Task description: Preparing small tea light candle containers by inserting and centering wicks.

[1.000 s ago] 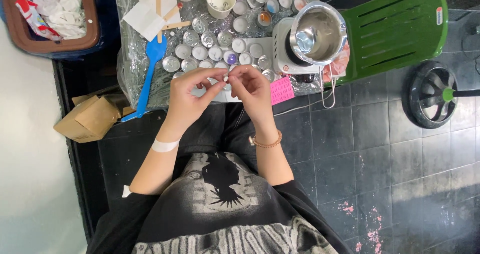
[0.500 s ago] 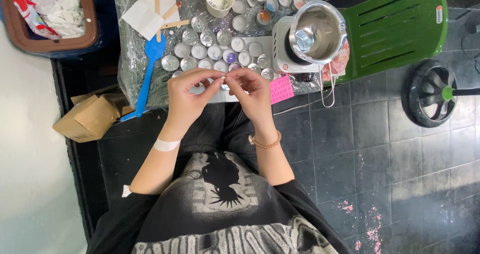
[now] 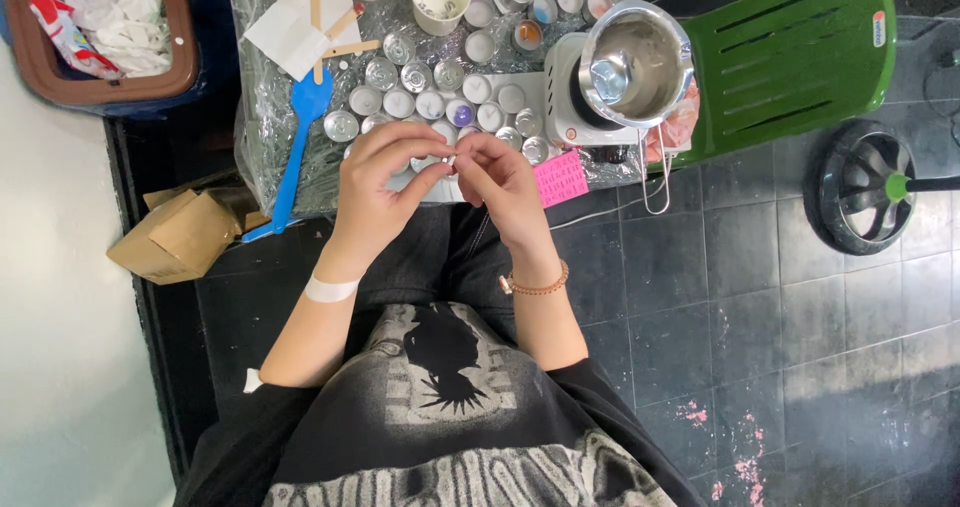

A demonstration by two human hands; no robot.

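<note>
The left hand [image 3: 375,182] and right hand [image 3: 505,179] meet fingertip to fingertip, both pinching a tiny white piece [image 3: 451,159] between them; what it is cannot be told. Just beyond the fingers stand rows of small metal tealight cups [image 3: 430,102]. A blue spatula [image 3: 300,137] lies left of the left hand. Beyond the right hand a steel pot [image 3: 635,62] sits on a small white hotplate [image 3: 565,97], with a pink card [image 3: 563,179] just beside that hand.
</note>
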